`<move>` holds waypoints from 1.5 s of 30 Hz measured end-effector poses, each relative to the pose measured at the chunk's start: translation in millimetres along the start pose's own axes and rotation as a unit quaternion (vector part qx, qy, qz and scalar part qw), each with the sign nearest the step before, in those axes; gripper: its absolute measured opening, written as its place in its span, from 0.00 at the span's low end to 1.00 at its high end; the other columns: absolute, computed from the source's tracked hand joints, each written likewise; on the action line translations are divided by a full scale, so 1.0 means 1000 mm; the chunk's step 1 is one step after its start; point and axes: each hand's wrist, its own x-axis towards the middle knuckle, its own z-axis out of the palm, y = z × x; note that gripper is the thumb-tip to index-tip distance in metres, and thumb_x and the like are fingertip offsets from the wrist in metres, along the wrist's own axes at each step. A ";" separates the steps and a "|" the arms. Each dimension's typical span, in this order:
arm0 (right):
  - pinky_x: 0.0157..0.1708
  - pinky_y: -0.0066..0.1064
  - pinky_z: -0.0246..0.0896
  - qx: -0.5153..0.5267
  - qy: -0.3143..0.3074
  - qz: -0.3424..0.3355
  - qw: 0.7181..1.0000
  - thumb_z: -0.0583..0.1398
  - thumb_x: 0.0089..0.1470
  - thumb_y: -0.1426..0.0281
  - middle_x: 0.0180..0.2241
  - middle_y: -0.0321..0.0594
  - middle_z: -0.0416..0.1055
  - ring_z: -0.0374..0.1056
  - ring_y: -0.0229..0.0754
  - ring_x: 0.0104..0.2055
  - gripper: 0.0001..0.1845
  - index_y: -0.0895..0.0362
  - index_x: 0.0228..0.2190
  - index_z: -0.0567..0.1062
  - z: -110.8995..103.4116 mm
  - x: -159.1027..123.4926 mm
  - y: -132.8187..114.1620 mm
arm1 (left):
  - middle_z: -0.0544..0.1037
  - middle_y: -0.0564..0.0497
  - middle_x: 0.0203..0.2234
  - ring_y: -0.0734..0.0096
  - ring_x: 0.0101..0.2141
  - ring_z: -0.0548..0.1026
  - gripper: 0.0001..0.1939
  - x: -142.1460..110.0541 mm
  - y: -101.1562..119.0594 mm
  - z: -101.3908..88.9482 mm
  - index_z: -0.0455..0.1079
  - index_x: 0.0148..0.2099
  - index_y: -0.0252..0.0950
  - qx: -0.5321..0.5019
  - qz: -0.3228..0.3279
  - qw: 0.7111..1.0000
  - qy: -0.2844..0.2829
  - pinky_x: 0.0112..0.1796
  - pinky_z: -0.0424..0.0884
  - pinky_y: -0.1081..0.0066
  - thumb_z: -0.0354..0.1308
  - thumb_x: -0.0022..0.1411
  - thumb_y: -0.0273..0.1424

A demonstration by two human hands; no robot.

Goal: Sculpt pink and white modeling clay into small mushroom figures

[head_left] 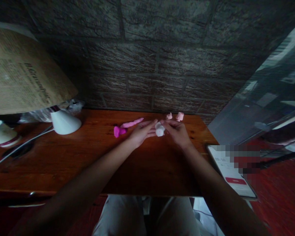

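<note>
A small white lump of what looks like modelling clay (159, 130), with faint pinkish marks, is held between both hands above the table. My left hand (143, 131) grips it from the left, its fingers passing behind and below. From the right, the bent fingers of my right hand (175, 131) close on its upper side; some fingertips are hidden. Left of my left hand lie a magenta lump (119, 131) and a long pink clay roll (132, 123). Beyond my right hand rest a small curled pale pink piece (169, 116) and a pale pink cup-like piece (179, 116).
The wooden table (93, 144) ends at a dark brick wall (142, 59). At left stand a lamp with a white cone-shaped base (65, 123) and paper-like shade (27, 72), its white cable, and a paper cup (2, 132). A tablet or phone (229, 170) lies at the right edge.
</note>
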 end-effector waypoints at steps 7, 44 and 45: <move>0.22 0.28 0.50 -0.019 0.037 0.029 0.999 0.61 0.49 0.42 0.16 0.32 0.63 0.55 0.33 0.19 0.29 0.56 0.20 0.73 0.002 -0.001 -0.002 | 0.84 0.44 0.37 0.67 0.37 0.81 0.04 -0.003 0.004 0.002 0.79 0.38 0.33 -0.036 -0.055 0.998 -0.001 0.51 0.74 0.57 0.62 0.62 0.25; 0.18 0.26 0.58 -0.042 0.049 0.029 0.997 0.57 0.50 0.38 0.14 0.37 0.70 0.65 0.35 0.16 0.33 0.57 0.22 0.74 0.006 -0.003 -0.004 | 0.83 0.47 0.33 0.69 0.35 0.81 0.02 -0.003 -0.002 0.009 0.77 0.34 0.32 -0.078 0.039 0.995 0.050 0.52 0.72 0.59 0.64 0.60 0.26; 0.18 0.26 0.58 -0.037 0.038 0.028 0.998 0.59 0.49 0.39 0.14 0.36 0.71 0.65 0.35 0.16 0.32 0.56 0.23 0.74 0.006 -0.003 -0.004 | 0.83 0.48 0.32 0.69 0.35 0.81 0.03 -0.003 -0.002 0.009 0.77 0.34 0.32 -0.076 0.040 0.995 0.051 0.52 0.72 0.59 0.64 0.60 0.26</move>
